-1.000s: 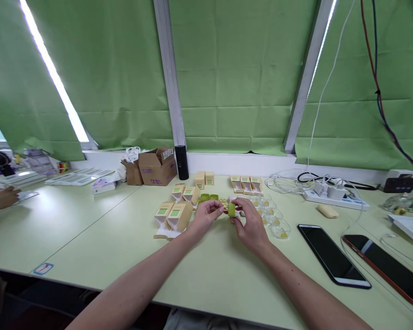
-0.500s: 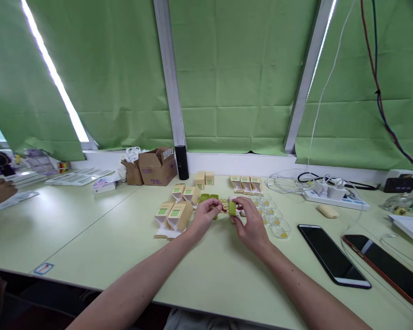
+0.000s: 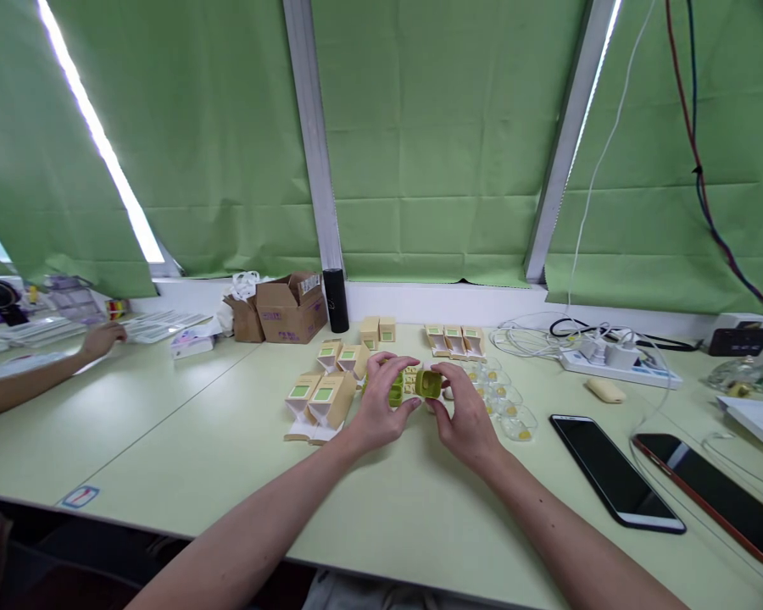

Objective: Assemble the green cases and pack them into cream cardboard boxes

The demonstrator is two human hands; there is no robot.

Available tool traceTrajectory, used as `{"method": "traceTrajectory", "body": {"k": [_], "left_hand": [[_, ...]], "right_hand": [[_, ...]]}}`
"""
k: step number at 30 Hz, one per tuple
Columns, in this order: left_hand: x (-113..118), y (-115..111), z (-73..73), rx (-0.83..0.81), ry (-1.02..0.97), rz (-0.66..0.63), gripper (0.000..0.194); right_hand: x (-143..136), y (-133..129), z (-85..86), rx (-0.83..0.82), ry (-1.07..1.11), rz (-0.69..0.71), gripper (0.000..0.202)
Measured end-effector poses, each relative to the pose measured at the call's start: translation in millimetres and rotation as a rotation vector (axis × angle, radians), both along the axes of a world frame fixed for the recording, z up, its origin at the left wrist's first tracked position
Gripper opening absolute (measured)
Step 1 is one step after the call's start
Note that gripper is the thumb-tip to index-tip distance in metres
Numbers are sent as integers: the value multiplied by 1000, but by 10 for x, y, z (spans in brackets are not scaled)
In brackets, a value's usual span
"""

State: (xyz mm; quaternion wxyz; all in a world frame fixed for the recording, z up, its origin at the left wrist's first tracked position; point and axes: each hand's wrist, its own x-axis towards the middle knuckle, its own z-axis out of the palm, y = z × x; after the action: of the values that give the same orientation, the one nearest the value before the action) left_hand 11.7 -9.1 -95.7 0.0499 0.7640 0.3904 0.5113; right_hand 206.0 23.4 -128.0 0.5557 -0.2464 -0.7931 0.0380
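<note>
My right hand grips a small square green container between thumb and fingers, its hollow side turned towards me. Facing it, my left hand has thumb and fingers apart over more small green containers, which it partly hides. Whether it touches them is unclear. Small yellowish pieces lie between the two hands. To the left stand opened kraft cartons with green labels. Several clear plastic shells with yellow spots lie right of my right hand.
Two smartphones lie at right, below a power strip with tangled cables. More cartons stand further back. A cardboard box and a black cylinder are by the wall. Another person's arm reaches in from the left.
The green container in my right hand has turned its hollow side towards me. My left hand's pinch has spread apart. The other person's arm has reached further right.
</note>
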Motion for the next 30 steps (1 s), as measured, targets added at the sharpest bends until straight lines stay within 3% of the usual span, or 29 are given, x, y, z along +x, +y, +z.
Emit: {"method": "traceTrajectory", "body": {"k": [8,30], "left_hand": [[-7,45,-33,40,32,-9,45],[-7,52,-51,46,21,16,40]], "right_hand": [[4,-4,12,86,-83,-13,34],[-8,-28,55,145,-137,-32,41]]}}
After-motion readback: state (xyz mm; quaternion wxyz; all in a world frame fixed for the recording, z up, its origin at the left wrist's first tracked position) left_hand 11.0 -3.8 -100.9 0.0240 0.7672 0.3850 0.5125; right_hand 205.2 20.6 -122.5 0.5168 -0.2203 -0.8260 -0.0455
